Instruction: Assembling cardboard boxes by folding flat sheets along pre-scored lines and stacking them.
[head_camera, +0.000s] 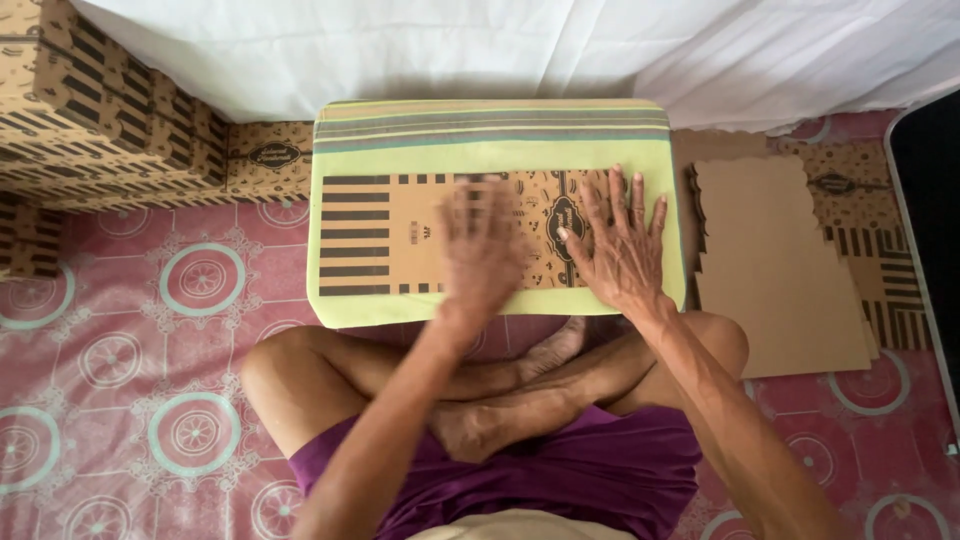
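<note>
Both hands, left hand (484, 250) blurred and right hand (622, 245) spread, press a flat printed cardboard sheet (400, 235) on a yellow-green cushion (490, 150); it looks light, stiff, easiest gripped by its edges.

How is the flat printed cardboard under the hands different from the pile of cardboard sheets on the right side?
The printed cardboard lies on a yellow-green cushion; the pile of sheets lies on the floor. The printed cardboard shows its striped, patterned face; the pile's top sheet shows plain brown. The left hand, blurred, and right hand are on the printed cardboard; nothing touches the pile. Both are flat brown cardboard.
</note>
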